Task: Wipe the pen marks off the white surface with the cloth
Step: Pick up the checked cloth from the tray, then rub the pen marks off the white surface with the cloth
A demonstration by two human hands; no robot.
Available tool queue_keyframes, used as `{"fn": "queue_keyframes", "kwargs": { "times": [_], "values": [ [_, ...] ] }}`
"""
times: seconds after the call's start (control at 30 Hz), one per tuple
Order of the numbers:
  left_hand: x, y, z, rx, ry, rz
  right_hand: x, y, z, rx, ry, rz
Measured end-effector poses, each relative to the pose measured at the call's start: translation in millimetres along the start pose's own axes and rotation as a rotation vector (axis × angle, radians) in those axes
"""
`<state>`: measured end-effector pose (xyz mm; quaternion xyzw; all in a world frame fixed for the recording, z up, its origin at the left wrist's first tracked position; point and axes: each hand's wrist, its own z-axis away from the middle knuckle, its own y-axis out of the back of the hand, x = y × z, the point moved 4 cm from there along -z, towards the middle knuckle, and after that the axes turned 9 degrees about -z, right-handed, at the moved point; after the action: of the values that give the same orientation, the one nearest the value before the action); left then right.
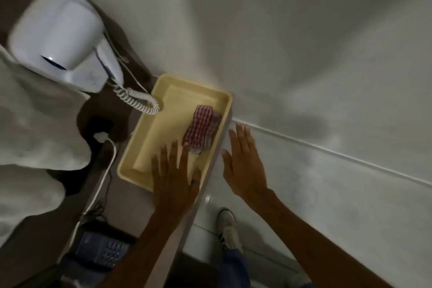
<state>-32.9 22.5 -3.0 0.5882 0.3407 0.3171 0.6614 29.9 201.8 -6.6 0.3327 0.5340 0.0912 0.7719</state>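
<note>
Left hand [174, 170] open, fingers spread over tray [163, 86], fingertips at checked cloth [202, 128]. Right hand [244, 161] open, empty, flat toward white surface [327, 77]. Pinch whole folded cloth, lift clear.

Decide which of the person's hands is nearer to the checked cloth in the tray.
Left. The left hand is spread over the tray, fingertips right at the near end of the checked cloth. The right hand is outside the tray, open against the white surface.
</note>
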Motion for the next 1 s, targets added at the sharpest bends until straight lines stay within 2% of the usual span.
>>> {"fn": "queue_keyframes", "kwargs": {
  "times": [0.1, 0.17, 0.27, 0.33, 0.43, 0.6, 0.73, 0.83, 0.9, 1.0],
  "values": [
    [-35, -62, -31, 0.014, 0.080, 0.027, 1, -64, -53, -0.037, 0.042, -0.167],
    [-55, -93, -49, 0.024, 0.101, -0.012, -2, -104, -95, -0.034, 0.035, -0.114],
    [-72, -127, -59, -0.014, 0.116, 0.013, 8, -148, -140, -0.023, -0.134, -0.029],
    [-78, -141, -62, -0.029, 0.159, 0.052, 18, -169, -152, -0.046, -0.249, 0.023],
    [-68, -144, -58, -0.028, 0.229, 0.144, 21, -186, -155, -0.032, -0.264, 0.083],
    [-32, -114, -49, 0.039, 0.220, 0.217, 7, -157, -160, -0.079, -0.234, 0.014],
    [5, -82, -30, 0.176, 0.213, 0.225, -9, -95, -116, 0.042, 0.019, -0.146],
    [45, -75, -7, 0.180, 0.176, 0.192, 31, -58, -47, 0.110, 0.110, -0.129],
    [78, -82, 14, 0.137, 0.100, 0.178, 84, -46, 0, 0.073, 0.032, -0.103],
    [132, -110, 48, 0.063, -0.057, 0.164, 183, -43, 68, -0.014, -0.246, -0.043]
  ]
}}
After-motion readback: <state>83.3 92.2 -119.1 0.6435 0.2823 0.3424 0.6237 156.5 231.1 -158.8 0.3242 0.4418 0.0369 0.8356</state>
